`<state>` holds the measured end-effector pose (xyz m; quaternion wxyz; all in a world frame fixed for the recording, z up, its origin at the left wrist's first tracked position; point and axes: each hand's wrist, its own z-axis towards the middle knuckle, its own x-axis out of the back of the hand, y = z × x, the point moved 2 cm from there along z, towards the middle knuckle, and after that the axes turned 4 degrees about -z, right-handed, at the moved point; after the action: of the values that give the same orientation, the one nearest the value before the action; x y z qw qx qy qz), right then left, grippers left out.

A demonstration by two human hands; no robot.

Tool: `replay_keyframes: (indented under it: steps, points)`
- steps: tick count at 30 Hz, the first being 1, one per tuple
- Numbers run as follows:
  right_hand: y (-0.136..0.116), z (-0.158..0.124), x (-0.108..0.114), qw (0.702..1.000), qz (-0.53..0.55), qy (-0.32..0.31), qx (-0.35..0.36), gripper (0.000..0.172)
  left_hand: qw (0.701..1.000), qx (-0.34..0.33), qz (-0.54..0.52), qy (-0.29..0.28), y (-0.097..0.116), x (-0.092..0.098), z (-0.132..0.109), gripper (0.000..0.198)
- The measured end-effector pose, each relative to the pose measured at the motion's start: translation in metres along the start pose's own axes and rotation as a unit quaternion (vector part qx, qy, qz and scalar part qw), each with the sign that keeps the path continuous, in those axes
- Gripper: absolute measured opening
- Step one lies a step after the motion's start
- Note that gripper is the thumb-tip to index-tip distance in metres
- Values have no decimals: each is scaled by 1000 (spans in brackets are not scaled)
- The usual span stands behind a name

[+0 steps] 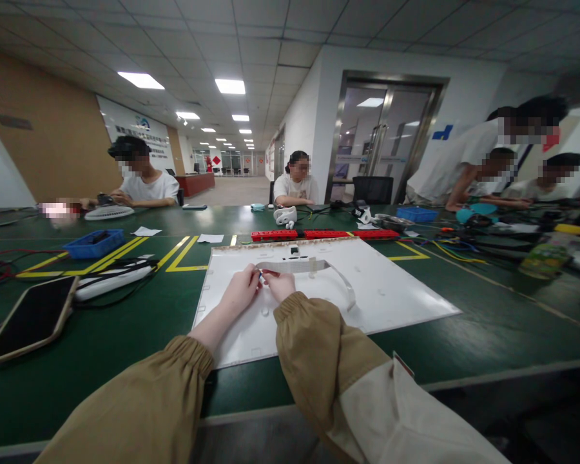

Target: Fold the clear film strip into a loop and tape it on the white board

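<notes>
My left hand [243, 291] and right hand [281, 286] pinch something small, perhaps an end of the flat cable [294, 265]; I should leave its loop beyond them slack.

The single view looks out from the wearer's head, forward and slightly down, across the green table [415, 341] from its near side. Both sleeves [145, 393] enter along the bottom edge, leading to the left hand [244, 287] and right hand [281, 285], close to the lens and below the frame's middle. The white panel [319, 282] is seen at a low slant. The wide field also takes in the ceiling [261, 64], a glass door [367, 135] and, probably across the table, blurred people [454, 161] at the right.
</notes>
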<state>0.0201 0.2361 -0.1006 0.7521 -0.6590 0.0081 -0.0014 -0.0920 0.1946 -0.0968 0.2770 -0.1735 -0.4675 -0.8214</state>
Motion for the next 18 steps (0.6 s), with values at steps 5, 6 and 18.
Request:
replay_keyframes:
  steps: [5, 6, 18]
  points:
    - [1, 1, 0, 1000, -10, 5, 0, 12, 1000, -8, 20, -8, 0, -1, -1, 16]
    - [0, 1, 0, 1000, -12, 5, 2, 12, 1000, -7, 24, -9, 0, 0, -1, 17]
    - [0, -4, 1, 998, -35, -21, 51, 13, 1000, 11, 27, 5, -1, 3, 1, 12]
